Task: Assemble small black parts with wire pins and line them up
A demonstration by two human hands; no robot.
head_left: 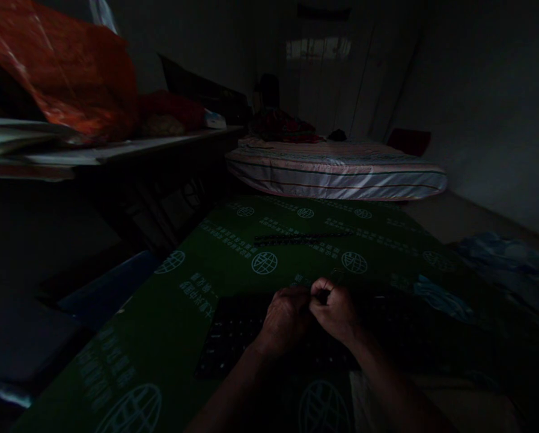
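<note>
A black keyboard [233,337] lies on the green printed board in front of me, in very dim light. Over its upper middle, my left hand [285,319] is closed, its fingertips close to those of the other hand. My right hand [336,310] is curled in a pinch beside it. Something small and dark seems to be between the hands, too dark to name. A faint thin loop shows just above the right fingers. Beyond the keyboard, small black pieces that look like keycaps [287,240] lie in rows on the board.
The green board [233,264] with white globe prints reaches to a bed with a striped mattress [332,174]. A crumpled blue cloth [444,297] lies to the right of the keyboard. On the left, a desk [161,144] carries an orange plastic bag [84,84]. Clothes [508,258] lie at far right.
</note>
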